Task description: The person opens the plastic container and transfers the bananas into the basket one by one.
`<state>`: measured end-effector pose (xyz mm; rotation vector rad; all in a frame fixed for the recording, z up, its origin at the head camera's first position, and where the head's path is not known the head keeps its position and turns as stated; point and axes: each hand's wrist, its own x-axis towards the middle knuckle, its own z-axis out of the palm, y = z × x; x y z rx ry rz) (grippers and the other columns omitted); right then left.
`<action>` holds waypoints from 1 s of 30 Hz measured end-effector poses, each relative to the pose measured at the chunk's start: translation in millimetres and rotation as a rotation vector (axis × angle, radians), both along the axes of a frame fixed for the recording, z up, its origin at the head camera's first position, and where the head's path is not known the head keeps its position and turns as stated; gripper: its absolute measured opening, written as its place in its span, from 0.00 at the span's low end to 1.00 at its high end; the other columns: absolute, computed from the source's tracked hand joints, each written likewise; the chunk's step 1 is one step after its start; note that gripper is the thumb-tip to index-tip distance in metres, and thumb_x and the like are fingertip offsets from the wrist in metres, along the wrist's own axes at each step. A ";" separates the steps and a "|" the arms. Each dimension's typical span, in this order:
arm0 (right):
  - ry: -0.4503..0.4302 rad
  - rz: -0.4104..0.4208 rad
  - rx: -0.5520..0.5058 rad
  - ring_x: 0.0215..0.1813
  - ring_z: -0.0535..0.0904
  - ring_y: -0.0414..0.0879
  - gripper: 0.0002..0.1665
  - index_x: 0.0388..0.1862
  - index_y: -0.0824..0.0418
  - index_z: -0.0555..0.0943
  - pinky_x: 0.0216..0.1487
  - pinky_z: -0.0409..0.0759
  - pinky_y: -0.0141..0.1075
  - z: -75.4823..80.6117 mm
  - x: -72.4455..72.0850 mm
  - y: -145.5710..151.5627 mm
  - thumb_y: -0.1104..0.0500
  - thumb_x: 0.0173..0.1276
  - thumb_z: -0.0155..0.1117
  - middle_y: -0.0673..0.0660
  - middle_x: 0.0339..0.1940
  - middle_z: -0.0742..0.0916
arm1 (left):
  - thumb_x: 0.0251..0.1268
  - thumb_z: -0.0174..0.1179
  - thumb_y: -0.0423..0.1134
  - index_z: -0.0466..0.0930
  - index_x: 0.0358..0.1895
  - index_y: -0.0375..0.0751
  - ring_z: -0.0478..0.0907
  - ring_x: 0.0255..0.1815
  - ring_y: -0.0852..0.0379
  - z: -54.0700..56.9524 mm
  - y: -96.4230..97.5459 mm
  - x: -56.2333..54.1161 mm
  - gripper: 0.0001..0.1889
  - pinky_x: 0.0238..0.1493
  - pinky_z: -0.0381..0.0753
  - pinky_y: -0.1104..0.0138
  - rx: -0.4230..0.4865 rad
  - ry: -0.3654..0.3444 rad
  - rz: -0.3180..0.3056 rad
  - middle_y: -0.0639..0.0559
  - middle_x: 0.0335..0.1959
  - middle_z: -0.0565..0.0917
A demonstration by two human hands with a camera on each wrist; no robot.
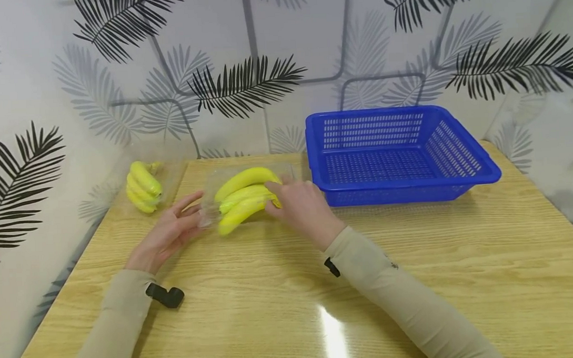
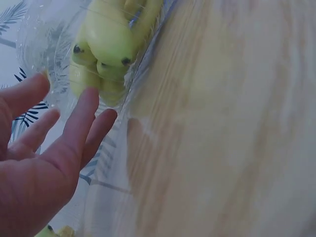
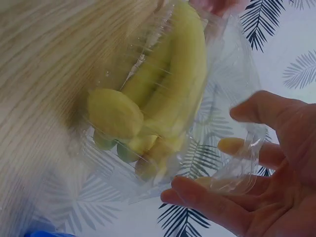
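Note:
A bunch of yellow bananas (image 1: 246, 193) in clear plastic packaging (image 3: 227, 74) is between the two hands, above or on the wooden table. Beside the left end of the package is my left hand (image 1: 174, 230), its fingers spread and fairly straight. The left wrist view has these fingers (image 2: 79, 118) close to the banana tips; whether they touch the plastic I cannot tell. At the stem end, my right hand (image 1: 304, 207) reaches over the package. Its fingers (image 3: 212, 202) touch the loose plastic edge in the right wrist view, with the thumb standing apart from them.
Another bunch of bananas (image 1: 143, 186) in clear plastic lies at the table's far left. A blue perforated basket (image 1: 405, 193) stands at the back right of the wooden table (image 1: 253, 306). Behind is a wall covering with leaf prints (image 1: 281, 37).

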<state>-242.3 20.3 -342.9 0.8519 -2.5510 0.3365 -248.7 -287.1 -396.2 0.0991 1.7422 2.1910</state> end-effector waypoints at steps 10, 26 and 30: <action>-0.035 -0.033 0.109 0.14 0.67 0.42 0.32 0.62 0.54 0.79 0.11 0.63 0.31 -0.7 9.4 -12.6 0.35 0.71 0.55 0.65 0.43 0.85 | 0.69 0.57 0.26 0.48 0.79 0.45 0.75 0.61 0.52 1.9 -2.3 3.1 0.39 0.54 0.79 0.65 -0.126 0.055 -0.067 0.39 0.75 0.55; -0.350 -0.122 -0.201 0.28 0.78 0.52 0.38 0.66 0.66 0.70 0.34 0.80 0.47 20.5 -11.1 15.5 0.44 0.66 0.67 0.59 0.28 0.84 | 0.69 0.56 0.28 0.50 0.79 0.46 0.66 0.68 0.43 12.8 11.7 -3.4 0.38 0.55 0.77 0.67 -0.278 0.036 0.023 0.41 0.76 0.55; -0.354 -0.175 -0.335 0.36 0.79 0.54 0.33 0.61 0.65 0.72 0.41 0.79 0.48 25.8 -16.2 24.5 0.42 0.71 0.61 0.61 0.38 0.85 | 0.71 0.54 0.28 0.49 0.79 0.42 0.62 0.71 0.43 15.2 12.7 -11.4 0.37 0.61 0.73 0.65 -0.327 0.069 0.000 0.45 0.78 0.54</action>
